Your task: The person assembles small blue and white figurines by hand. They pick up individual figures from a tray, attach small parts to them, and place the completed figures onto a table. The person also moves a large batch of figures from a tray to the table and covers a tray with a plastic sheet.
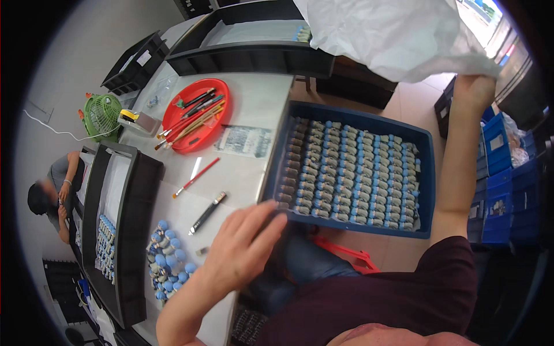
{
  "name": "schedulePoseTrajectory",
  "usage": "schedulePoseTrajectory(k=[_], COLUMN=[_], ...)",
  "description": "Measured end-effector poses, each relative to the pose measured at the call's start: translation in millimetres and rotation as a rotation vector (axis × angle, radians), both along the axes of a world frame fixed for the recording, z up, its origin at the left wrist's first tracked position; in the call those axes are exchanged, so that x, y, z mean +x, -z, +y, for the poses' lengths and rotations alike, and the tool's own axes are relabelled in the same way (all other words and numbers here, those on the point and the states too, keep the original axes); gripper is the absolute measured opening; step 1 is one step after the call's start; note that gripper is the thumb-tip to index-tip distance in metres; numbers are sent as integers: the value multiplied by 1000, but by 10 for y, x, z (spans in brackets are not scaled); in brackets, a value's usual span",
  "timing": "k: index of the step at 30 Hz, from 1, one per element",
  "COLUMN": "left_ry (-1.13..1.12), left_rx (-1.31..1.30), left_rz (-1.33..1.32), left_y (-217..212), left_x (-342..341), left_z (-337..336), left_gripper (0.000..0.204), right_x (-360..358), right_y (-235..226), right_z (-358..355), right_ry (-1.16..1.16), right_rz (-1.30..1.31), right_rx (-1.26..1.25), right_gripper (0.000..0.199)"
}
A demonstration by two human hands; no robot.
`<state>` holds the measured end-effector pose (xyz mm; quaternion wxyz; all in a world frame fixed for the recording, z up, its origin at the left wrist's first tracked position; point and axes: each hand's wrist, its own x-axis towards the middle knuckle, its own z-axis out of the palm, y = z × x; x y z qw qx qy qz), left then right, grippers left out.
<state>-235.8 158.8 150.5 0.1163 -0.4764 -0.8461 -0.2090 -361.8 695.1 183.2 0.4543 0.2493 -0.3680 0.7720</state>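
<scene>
My right hand [475,91], raised at the far right, grips the edge of a thin, crumpled white sheet [386,34], which hangs across the top of the view. Below it is a dark blue tray [426,173] filled with neat rows of small grey figures with light blue parts [352,167]; the leftmost row looks brownish. My left hand [245,242] is near the tray's lower left corner, fingers stretched out and apart, holding nothing. To its left, a loose heap of similar blue-topped pieces [168,259] lies on the white table [190,202].
A red basin [216,86] holds brushes and pens. Beside it lie a thin red brush [196,177] and a black pen-like tool [208,213]. Black trays [248,59] stand at the back and left [135,230]. A green fan [103,115] and a seated person [57,179] are farther left.
</scene>
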Motion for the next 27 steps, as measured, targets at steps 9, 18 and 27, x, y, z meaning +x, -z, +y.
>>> schedulePoseTrajectory(k=[9, 18, 27], left_ry=[-182, -100, -62], left_rx=[538, 97, 165], left_rz=[-1299, -1040, -667], left_y=[692, 2101, 2246], left_x=[39, 274, 268], left_z=[1867, 2846, 2590], left_gripper=[81, 107, 42], right_x=[2510, 3017, 2441], right_y=[2086, 2689, 1535], right_z=[-1480, -2201, -703], right_ry=[82, -13, 1284], right_rz=[-623, -894, -1144], right_rx=[-99, 1009, 1053], right_gripper=[24, 25, 78])
